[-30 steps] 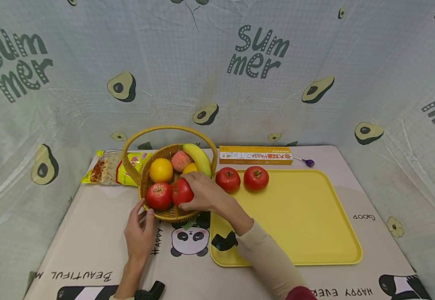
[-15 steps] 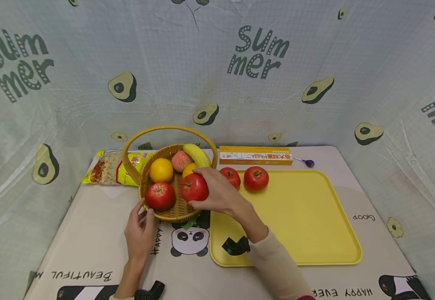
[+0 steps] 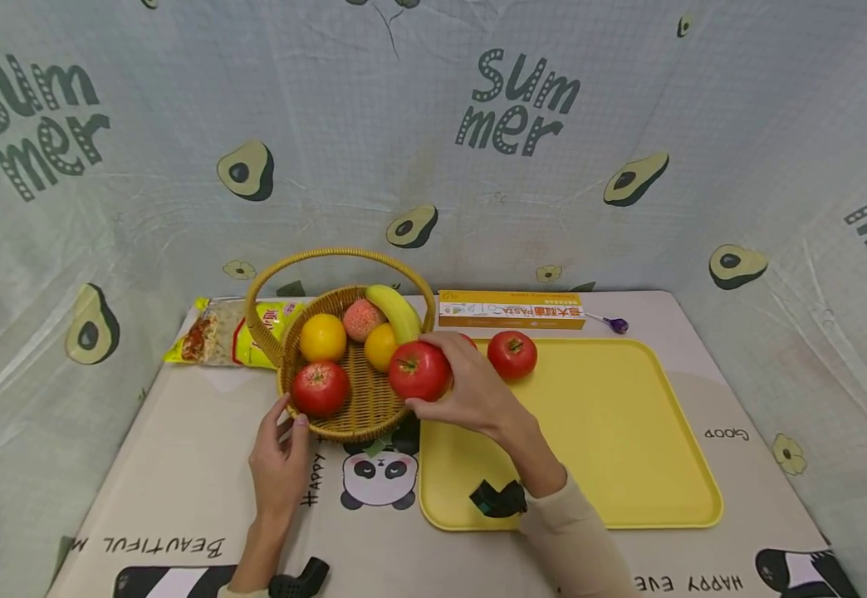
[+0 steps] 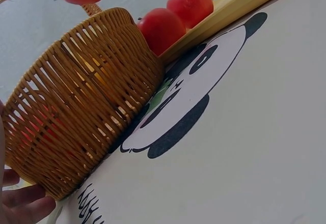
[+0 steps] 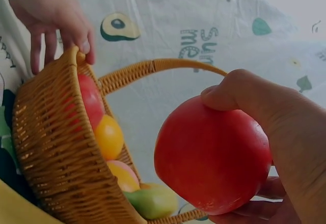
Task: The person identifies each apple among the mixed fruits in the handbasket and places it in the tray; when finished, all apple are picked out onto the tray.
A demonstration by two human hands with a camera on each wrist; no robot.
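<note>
Up comes the red fruit (image 3: pixel 420 371) above the basket's (image 3: pixel 364 409) right rim, near the tray's (image 3: pixel 590 432) far-left corner, the right hand (image 3: pixel 474 387) gripping it between thumb and fingers! The left hand (image 3: pixel 279 465), fingers loosely spread, touches the rim nearest the desk's (image 3: pixel 179 465) left edge.

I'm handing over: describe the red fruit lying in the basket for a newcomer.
Find the wicker basket left of the yellow tray. Inside, at the near left, close to the left hand, lies a round red fruit, in front of an orange. Its deep red skin, pale-speckled on top, sets it apart from every orange, yellow or pink neighbour.
</note>
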